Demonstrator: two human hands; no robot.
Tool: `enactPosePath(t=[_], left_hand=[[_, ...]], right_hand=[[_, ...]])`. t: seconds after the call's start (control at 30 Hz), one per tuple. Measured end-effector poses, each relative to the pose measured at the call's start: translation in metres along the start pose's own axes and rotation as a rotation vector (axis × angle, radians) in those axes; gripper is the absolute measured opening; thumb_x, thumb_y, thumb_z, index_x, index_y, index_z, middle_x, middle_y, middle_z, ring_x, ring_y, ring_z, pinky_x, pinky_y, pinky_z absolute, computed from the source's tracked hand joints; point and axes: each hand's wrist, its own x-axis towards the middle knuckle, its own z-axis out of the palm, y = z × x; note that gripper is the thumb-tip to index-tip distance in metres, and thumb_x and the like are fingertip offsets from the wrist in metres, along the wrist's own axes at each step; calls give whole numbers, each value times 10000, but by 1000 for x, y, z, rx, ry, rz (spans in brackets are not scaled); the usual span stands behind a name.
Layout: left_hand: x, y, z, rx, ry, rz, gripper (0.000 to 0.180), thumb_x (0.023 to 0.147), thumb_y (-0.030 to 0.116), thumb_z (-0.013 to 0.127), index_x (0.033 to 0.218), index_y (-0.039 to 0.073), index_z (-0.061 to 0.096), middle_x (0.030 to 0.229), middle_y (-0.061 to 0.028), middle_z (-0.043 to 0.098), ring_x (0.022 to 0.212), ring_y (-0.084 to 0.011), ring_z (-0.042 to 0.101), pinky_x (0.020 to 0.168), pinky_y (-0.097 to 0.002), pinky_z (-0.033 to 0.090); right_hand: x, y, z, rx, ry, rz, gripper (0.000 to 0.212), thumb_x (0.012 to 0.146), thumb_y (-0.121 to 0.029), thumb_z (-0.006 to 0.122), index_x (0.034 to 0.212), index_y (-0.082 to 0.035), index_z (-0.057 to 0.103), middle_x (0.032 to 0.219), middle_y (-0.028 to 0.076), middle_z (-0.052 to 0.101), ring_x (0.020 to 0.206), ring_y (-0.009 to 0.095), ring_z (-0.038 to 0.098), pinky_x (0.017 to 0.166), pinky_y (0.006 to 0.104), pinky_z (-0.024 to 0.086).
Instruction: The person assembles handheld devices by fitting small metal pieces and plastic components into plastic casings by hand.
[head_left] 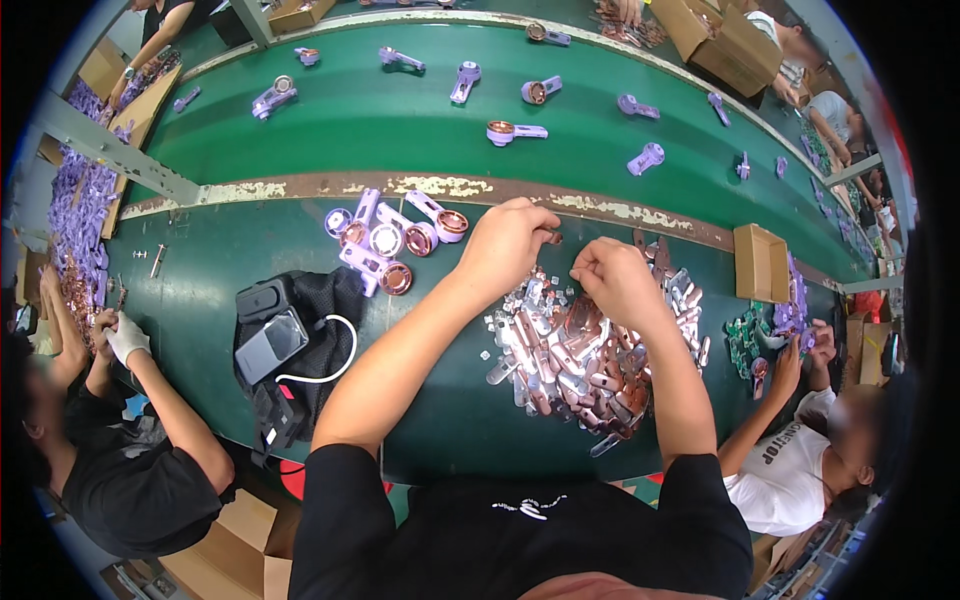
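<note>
1. One gloved hand of a co-worker is at the far left, well apart from the person's own hands.
2. A black bag lies on the green worktop, with a grey device and a white cable on it.
3. Several purple fans with coppery or pale round heads lie in a loose cluster beside the left forearm. They look light and rigid; the flat handle seems the safer hold, sparing the round head.
4. The left grip is raised near the worktop's far rail, thumb and fingertips together, apparently clamped on a small brown piece. It is probably light and stiff, small enough to slip, so a fingertip pinch at its edges suits it.
5. A heap of glossy coppery and clear pieces spreads over the worktop between and below the hands. They look thin, smooth and slippery, the clear ones perhaps easily scratched; hold each by its long edges, lifting singly.
6. The right grip hangs over the heap's far side, fingers curled toward the thumb; I cannot tell whether anything is pinched there.
7. An open cardboard box stands right of the heap, near green circuit boards and a co-worker's hand.
</note>
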Motion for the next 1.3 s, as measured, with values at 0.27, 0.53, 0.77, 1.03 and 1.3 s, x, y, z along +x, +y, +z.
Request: enactPosePath(t=[0.27, 0.53, 0.77, 1.03, 1.3], left_hand=[[1, 13, 11, -653, -42, -472, 187, 977, -3, 657, 1147, -51, 718, 989, -101, 734, 884, -169, 728, 809, -304, 604], [1, 11, 30, -984, 97, -475, 174, 978, -81, 612, 1148, -47, 604, 1061, -106, 673, 996, -173, 702, 911, -291, 608], [-1, 8, 29, -1006, 77, -440, 150, 965, -90, 629, 1093, -32, 578, 1060, -109, 670, 947, -167, 714, 885, -273, 599], [0, 10, 9, -297, 85, -70, 199, 898, 30, 779, 1085, 11, 716, 922, -84, 708, 817, -118, 715, 727, -292, 588], [4, 0, 15, -833, 37, -454, 173, 972, 71, 724, 1106, -33, 687, 1011, -99, 744, 872, -165, 739, 733, -286, 621]], right_hand=[[13, -16, 13, 217, 388, 115, 101, 888, -56, 750, 882, 18, 683, 849, 117, 665, 653, 211, 658, 631, 342, 521], [17, -12, 14, -2, 491, -1, 94, 860, -50, 762, 855, 3, 684, 850, 115, 651, 710, 270, 664, 676, 377, 534], [27, -2, 8, 462, 331, 267, 137, 885, -13, 751, 984, 14, 661, 856, 73, 698, 716, 166, 667, 628, 310, 537], [34, 0, -19, 611, 31, 272, 83, 928, 46, 660, 1005, 54, 692, 894, 77, 738, 751, 116, 691, 667, 254, 565], [122, 14, -28, -187, 339, -206, 445, 847, -119, 778, 1276, -65, 674, 1260, 158, 665, 1102, 349, 635, 1003, 445, 510]])
